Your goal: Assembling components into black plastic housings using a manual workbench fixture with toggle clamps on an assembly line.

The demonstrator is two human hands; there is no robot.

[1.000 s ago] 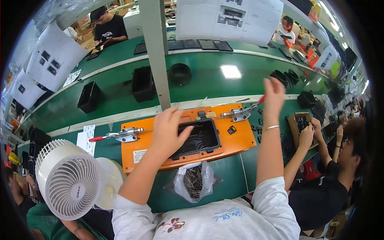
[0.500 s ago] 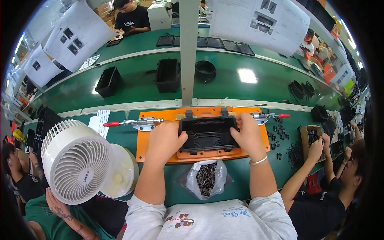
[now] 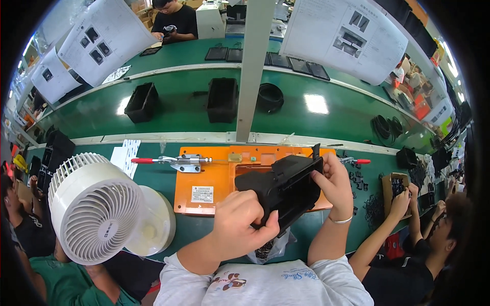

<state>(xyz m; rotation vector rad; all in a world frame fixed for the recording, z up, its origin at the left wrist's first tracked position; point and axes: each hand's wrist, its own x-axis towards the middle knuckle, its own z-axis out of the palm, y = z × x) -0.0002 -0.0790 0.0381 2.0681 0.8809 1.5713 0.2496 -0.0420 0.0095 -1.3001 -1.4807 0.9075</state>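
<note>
A black plastic box (image 3: 291,191) is tilted on edge between my hands, its open side turned toward the right. My left hand (image 3: 242,217) grips its near left end, fingers curled round the wall. The far right end is pinched by my right hand (image 3: 334,181), thumb on the rim. Beneath and behind the box lies an orange fixture plate (image 3: 191,178), with a red-handled toggle clamp (image 3: 186,162) on its left side. A clear plastic bag of small metal pins (image 3: 265,250) is partly hidden under the box.
A white fan (image 3: 102,209) stands at the left. Small black clips (image 3: 359,178) lie right of the plate, near a co-worker's hands (image 3: 403,201) at a cardboard box (image 3: 394,181). On the green conveyor beyond sit black boxes (image 3: 223,99) and a cable coil (image 3: 269,97).
Both hands have lifted the black box off the orange plate and turned it from lying flat to tilted. It is nearer to me, and the bag is now mostly covered.
</note>
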